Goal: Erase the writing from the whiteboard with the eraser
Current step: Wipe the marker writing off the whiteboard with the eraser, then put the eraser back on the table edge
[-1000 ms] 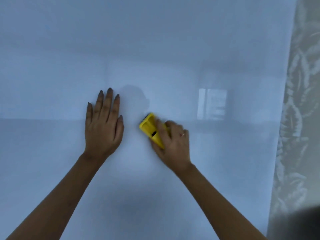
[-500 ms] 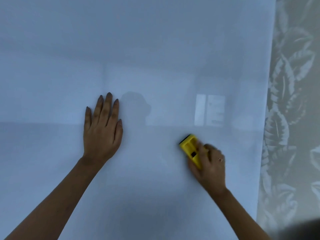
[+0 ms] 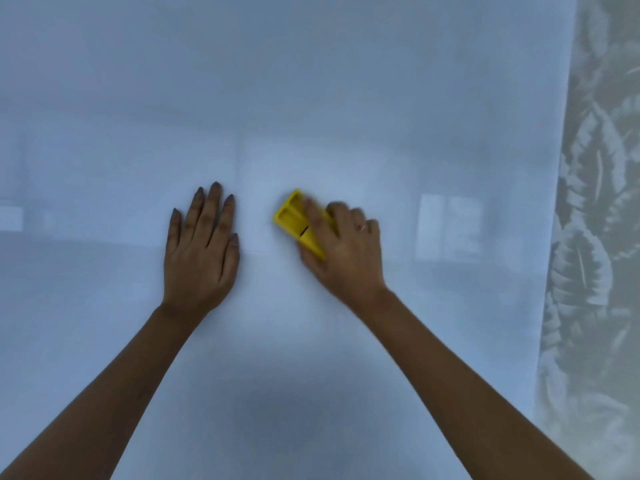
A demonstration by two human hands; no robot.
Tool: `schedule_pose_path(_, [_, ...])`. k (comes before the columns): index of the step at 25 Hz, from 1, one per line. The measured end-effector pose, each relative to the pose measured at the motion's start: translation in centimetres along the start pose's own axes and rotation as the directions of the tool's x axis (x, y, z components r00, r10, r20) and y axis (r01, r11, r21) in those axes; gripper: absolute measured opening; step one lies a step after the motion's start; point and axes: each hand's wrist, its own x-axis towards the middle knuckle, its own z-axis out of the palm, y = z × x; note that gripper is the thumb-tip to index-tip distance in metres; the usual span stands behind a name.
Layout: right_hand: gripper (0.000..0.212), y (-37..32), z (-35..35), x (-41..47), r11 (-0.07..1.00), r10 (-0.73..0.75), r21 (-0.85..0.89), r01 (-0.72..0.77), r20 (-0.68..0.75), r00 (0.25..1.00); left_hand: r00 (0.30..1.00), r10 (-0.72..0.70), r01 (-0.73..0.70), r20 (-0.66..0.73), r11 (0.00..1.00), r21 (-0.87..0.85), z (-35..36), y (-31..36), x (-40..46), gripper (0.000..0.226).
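Right hand (image 3: 343, 251) gripped the yellow eraser (image 3: 294, 220) on the whiteboard (image 3: 311, 98), fingers clamped over its right end. Left hand (image 3: 201, 251) lay flat just left, fingers slightly spread.

A glossy white whiteboard (image 3: 311, 81) (its sheen mirrors a window) bears a flat left hand (image 3: 201, 251) and a yellow plastic eraser (image 3: 292, 218) under the right hand (image 3: 343, 247).
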Motion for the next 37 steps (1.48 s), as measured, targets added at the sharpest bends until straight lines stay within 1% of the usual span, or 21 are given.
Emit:
schedule_pose_path(1, [0.052, -0.5, -0.1, -1.5, 0.998, -0.053, 0.018, 0.052, 0.008, 0.999, 1.0, -0.003, 0.003, 0.002, 1.0, 0.004, 0.0, 0.0, 0.0, 0.054])
schedule_pose_path(2, [0.051, -0.1, -0.4, -2.8, 0.997, -0.068, 0.029, 0.068, 0.006, 0.998, 1.0, -0.005, 0.005, 0.006, 1.0, 0.002, 0.0, 0.0, 0.0, 0.054])
schedule_pose_path(4, [0.051, 2.2, -0.9, -4.5, 0.999, -0.023, 0.037, 0.023, -0.003, 1.0, 1.0, -0.011, 0.01, 0.011, 1.0, 0.008, -0.1, 0.1, 0.0, 0.054])
schedule_pose_path(5, [0.052, 3.8, -1.1, -4.9, 0.999, 0.034, 0.012, -0.034, -0.014, 0.999, 1.0, -0.013, 0.012, 0.014, 1.0, 0.012, 0.0, 0.1, 0.0, 0.054])
schedule_pose_path(7, [0.055, 7.2, -1.6, -4.9, 0.977, 0.198, -0.07, -0.202, -0.054, 0.979, 1.0, -0.012, 0.012, 0.019, 1.0, 0.012, 0.0, 0.1, 0.0, 0.054])
schedule_pose_path(8, [0.057, 8.6, -1.8, -4.3, 0.948, 0.298, -0.089, -0.305, -0.078, 0.951, 1.0, -0.012, 0.012, 0.02, 1.0, 0.014, -0.1, 0.1, 0.0, 0.055])
schedule_pose_path(10, [0.061, 10.8, -2.0, -2.4, 0.87, 0.482, -0.062, -0.489, -0.102, 0.87, 1.0, -0.009, 0.009, 0.02, 1.0, 0.016, -0.1, 0.2, 0.0, 0.055])
schedule_pose_path(12, [0.062, 11.1, -1.8, 0.0, 0.804, 0.59, -0.016, -0.594, -0.107, 0.8, 1.0, -0.004, 0.004, 0.021, 1.0, 0.017, -0.1, 0.1, 0.0, 0.055])
schedule_pose_path(13, [0.063, 10.6, -1.5, 1.0, 0.795, 0.602, -0.012, -0.606, -0.108, 0.791, 1.0, -0.005, 0.004, 0.023, 1.0, 0.016, -0.1, 0.1, 0.0, 0.055])
schedule_pose_path(14, [0.063, 9.7, -1.0, 2.0, 0.805, 0.589, -0.015, -0.593, -0.104, 0.801, 1.0, -0.006, 0.006, 0.024, 1.0, 0.015, -0.1, 0.1, -0.1, 0.055])
schedule_pose_path(15, [0.063, 8.3, -0.6, 2.7, 0.83, 0.554, -0.014, -0.558, -0.101, 0.827, 1.0, -0.005, 0.005, 0.023, 1.0, 0.013, 0.0, 0.1, -0.1, 0.054])
schedule_pose_path(18, [0.059, 3.3, 0.7, 3.2, 0.923, 0.383, -0.001, -0.385, -0.104, 0.918, 1.0, 0.0, 0.0, 0.026, 1.0, 0.005, 0.0, 0.0, -0.1, 0.054])
schedule_pose_path(20, [0.055, 0.4, 1.1, 2.4, 0.958, 0.286, 0.006, -0.287, -0.093, 0.954, 1.0, 0.005, -0.005, 0.024, 1.0, 0.004, 0.1, -0.1, -0.1, 0.054])
schedule_pose_path(24, [0.051, -2.8, 0.8, -0.1, 0.972, 0.234, 0.042, -0.232, -0.051, 0.971, 1.0, 0.008, -0.009, 0.02, 1.0, 0.011, 0.2, -0.1, -0.1, 0.052])
schedule_pose_path(26, [0.053, -3.7, 0.3, -1.2, 0.972, 0.223, 0.069, -0.224, 0.026, 0.975, 1.0, -0.002, 0.002, 0.03, 1.0, 0.018, 0.2, -0.2, -0.2, 0.052])
schedule_pose_path(29, [0.058, -4.8, -1.6, -3.1, 0.967, 0.185, 0.135, -0.217, 0.219, 0.958, 0.996, -0.001, 0.001, 0.084, 1.0, -0.001, -0.3, -0.2, 0.0, 0.052])
schedule_pose_path(31, [0.059, -5.1, -3.6, -5.3, 0.976, 0.14, 0.113, -0.186, 0.323, 0.936, 0.988, -0.015, 0.022, 0.151, 0.999, -0.044, -1.2, 0.0, -0.1, 0.053])
schedule_pose_path(32, [0.06, -5.2, -4.8, -6.5, 0.977, 0.151, 0.087, -0.196, 0.372, 0.916, 0.982, -0.034, 0.051, 0.184, 0.995, -0.084, -1.8, 0.3, -0.5, 0.053])
schedule_pose_path(34, [0.064, -5.3, -7.8, -9.0, 0.948, 0.252, 0.064, -0.311, 0.443, 0.86, 0.969, -0.079, 0.123, 0.235, 0.977, -0.177, -3.4, 1.4, -2.5, 0.054])
schedule_pose_path(35, [0.067, -5.2, -9.5, -10.3, 0.922, 0.313, 0.057, -0.384, 0.479, 0.821, 0.961, -0.09, 0.15, 0.261, 0.963, -0.223, -4.3, 2.5, -4.3, 0.054])
schedule_pose_path(37, [0.068, -4.7, -13.1, -12.9, 0.871, 0.405, 0.025, -0.491, 0.529, 0.746, 0.944, -0.07, 0.18, 0.324, 0.93, -0.321, -6.1, 5.3, -8.7, 0.054])
